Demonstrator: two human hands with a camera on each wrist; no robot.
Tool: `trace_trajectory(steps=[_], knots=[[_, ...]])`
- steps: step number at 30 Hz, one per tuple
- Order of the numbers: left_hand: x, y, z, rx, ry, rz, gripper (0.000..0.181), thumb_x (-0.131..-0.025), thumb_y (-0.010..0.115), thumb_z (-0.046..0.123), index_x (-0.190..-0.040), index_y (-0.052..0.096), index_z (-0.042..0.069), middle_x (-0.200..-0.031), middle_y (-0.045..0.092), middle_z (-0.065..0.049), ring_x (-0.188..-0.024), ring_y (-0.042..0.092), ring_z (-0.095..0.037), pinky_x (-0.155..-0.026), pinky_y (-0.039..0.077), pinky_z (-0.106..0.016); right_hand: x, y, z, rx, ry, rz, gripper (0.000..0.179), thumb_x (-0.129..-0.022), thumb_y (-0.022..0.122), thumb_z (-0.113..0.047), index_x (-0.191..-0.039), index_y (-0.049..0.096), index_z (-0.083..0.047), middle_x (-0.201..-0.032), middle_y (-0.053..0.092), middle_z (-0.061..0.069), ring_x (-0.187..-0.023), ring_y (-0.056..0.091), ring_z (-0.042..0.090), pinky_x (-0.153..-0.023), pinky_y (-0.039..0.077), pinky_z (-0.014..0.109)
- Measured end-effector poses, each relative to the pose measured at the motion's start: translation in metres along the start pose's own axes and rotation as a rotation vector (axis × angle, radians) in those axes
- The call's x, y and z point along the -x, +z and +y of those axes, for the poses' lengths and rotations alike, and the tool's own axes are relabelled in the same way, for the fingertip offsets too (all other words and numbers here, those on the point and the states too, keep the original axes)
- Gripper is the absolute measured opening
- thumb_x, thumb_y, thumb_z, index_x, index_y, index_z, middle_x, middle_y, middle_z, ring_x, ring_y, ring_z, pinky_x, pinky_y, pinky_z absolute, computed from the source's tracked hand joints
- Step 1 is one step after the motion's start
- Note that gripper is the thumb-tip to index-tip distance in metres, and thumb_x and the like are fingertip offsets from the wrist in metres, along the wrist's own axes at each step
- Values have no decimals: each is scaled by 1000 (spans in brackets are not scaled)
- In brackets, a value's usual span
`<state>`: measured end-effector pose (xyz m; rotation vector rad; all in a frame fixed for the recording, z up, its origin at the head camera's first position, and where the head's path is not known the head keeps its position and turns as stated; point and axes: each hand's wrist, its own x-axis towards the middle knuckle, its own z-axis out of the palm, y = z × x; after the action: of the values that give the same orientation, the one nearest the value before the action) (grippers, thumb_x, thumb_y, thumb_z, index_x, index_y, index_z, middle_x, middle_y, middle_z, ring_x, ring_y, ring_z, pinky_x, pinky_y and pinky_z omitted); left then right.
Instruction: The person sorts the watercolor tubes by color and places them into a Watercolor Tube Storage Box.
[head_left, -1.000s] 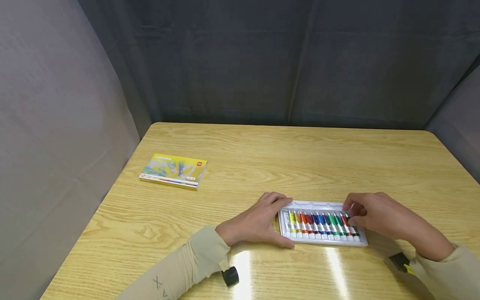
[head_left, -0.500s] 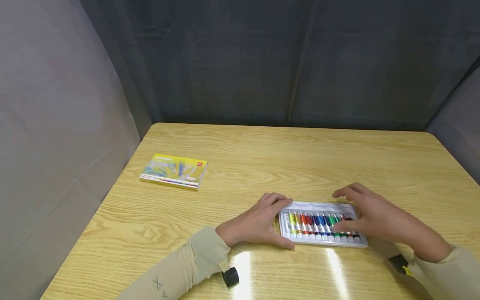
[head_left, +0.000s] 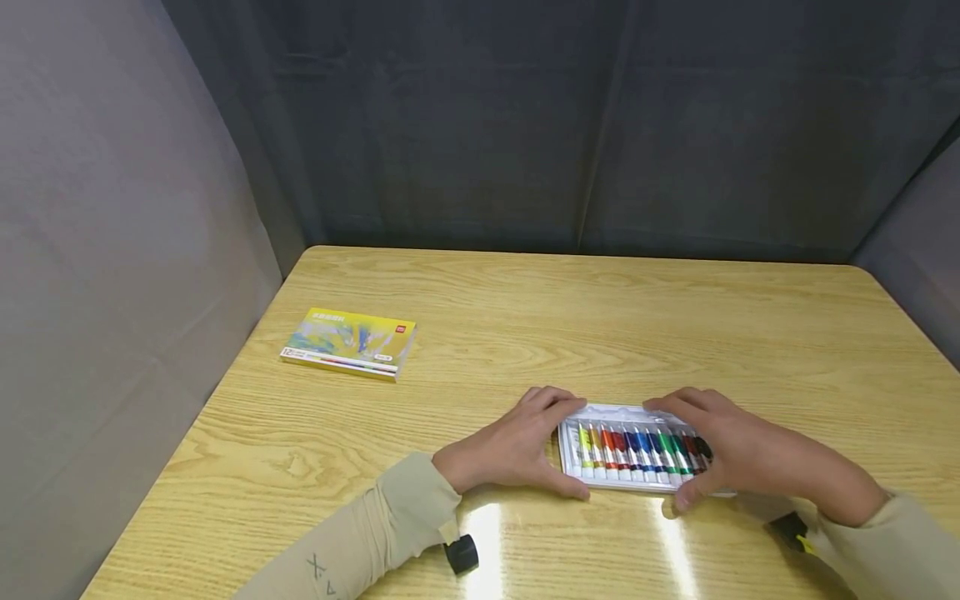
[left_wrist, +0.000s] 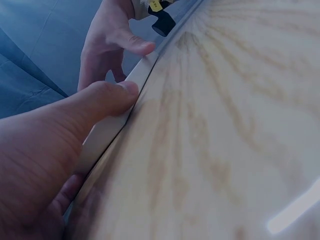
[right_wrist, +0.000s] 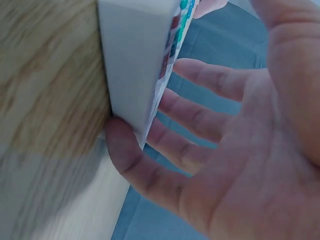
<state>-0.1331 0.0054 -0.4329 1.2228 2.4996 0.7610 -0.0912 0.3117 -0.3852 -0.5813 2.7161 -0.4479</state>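
A shallow white tray (head_left: 619, 486) lies on the table at the right of centre, holding a row of small paint tubes (head_left: 626, 450) from yellow through red, blue and green to dark. My left hand (head_left: 517, 442) grips its left end, thumb at the near edge and fingers at the far edge. In the left wrist view that thumb presses the tray's white side (left_wrist: 141, 74). My right hand (head_left: 738, 450) spans the right end and hides some tubes. Its thumb hangs just off the near edge, while in the right wrist view the little finger touches a corner of the tray (right_wrist: 132, 65).
A flat yellow paint box (head_left: 348, 343) with printed artwork lies at the left of the wooden table (head_left: 480, 300). Dark curtain (head_left: 450, 133) stands behind the table, with grey cloth (head_left: 127, 250) at the left. Black wrist gear (head_left: 461, 553) hangs from the left sleeve.
My right hand has left the tubes at the tray's right end, opened wider, and come down around that end. The left hand and the yellow box have stayed put.
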Motion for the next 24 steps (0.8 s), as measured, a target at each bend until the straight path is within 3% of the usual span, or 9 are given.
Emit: trace_trajectory(steps=[12, 24], knots=[[-1, -1, 0, 13, 4, -13, 110, -77, 84, 63, -162, 33, 16, -161, 38, -2, -145, 37, -16, -121, 42, -34, -1, 6, 0, 34, -13, 37, 118, -62, 81, -80, -153, 46, -14, -145, 49, 15, -124, 52, 32, -92, 53, 51], [0, -8, 0, -18, 8, -58, 115, -77, 82, 65, -164, 28, 14, -165, 35, -4, -149, 35, -19, -124, 38, -35, -1, 3, 2, 34, -10, 41, 115, -63, 82, -80, -152, 49, -16, -143, 50, 13, -123, 52, 30, -89, 54, 49]])
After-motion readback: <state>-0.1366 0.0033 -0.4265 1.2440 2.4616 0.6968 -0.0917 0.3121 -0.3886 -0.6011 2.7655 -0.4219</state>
